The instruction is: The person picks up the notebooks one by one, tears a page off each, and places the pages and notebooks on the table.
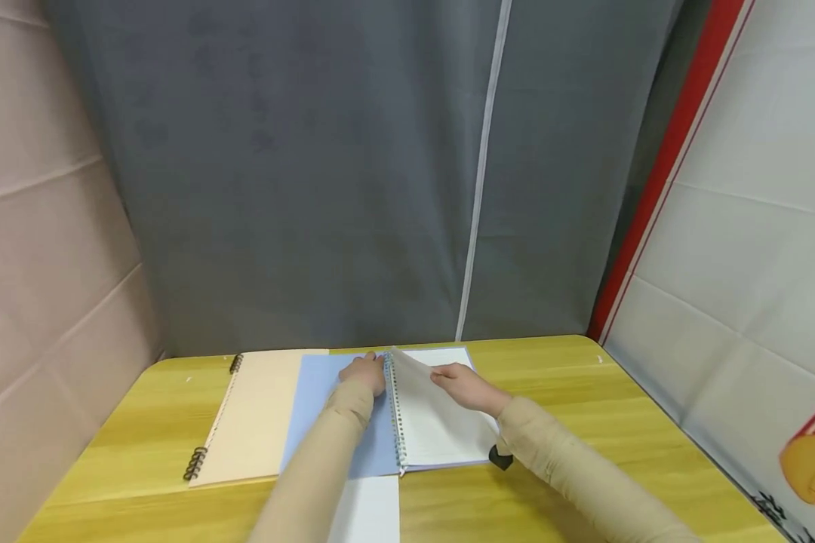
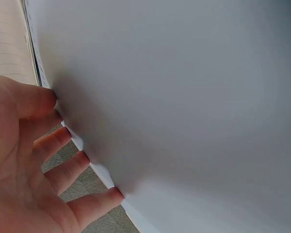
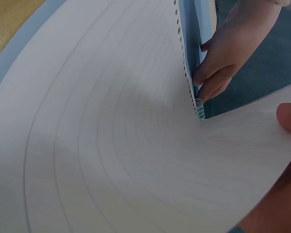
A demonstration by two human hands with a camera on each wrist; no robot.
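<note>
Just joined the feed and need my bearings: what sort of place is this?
Probably a small curtained-off recording booth, not an ordinary office: a yellow wooden table set against a grey curtain, padded panels at the side, and spiral notebooks under the person's hands.

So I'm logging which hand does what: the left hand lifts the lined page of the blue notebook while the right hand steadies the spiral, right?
Not quite: the hands are swapped. In the head view the right hand lifts the lined page of the blue notebook, while the left hand steadies it at the spiral. The right wrist view shows this too.
</note>
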